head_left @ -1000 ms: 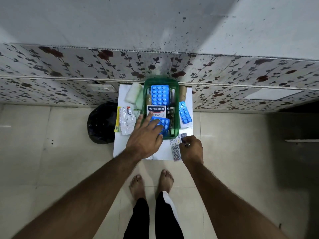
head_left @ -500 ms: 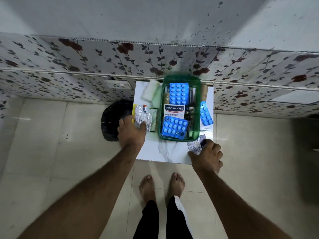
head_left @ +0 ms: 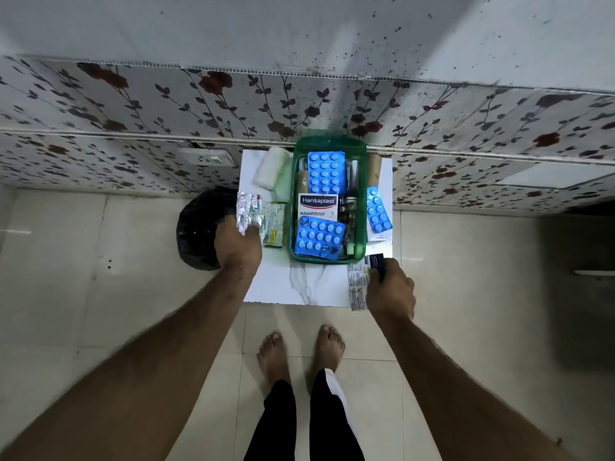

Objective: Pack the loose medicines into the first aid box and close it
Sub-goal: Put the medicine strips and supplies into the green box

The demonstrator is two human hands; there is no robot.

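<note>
Left hand (head_left: 238,247), over the green box (head_left: 327,261) a second ago, has crossed to its 9 o'clock and now pinches the silver foil strip (head_left: 248,211). Right hand (head_left: 391,287) stays closed on a printed carton (head_left: 357,284) at 5 o'clock. We expect both go in next; no lid seen.

The box (head_left: 329,257) is green translucent plastic, a little glossy. The blister strips (head_left: 325,172) inside it are blue, shiny plastic. The strip (head_left: 248,209) in the left hand (head_left: 237,246) is crinkled silver foil, very reflective. The bench (head_left: 299,284) top looks like smooth white marble. The bag (head_left: 199,227) on the floor is black, glossy plastic.
</note>
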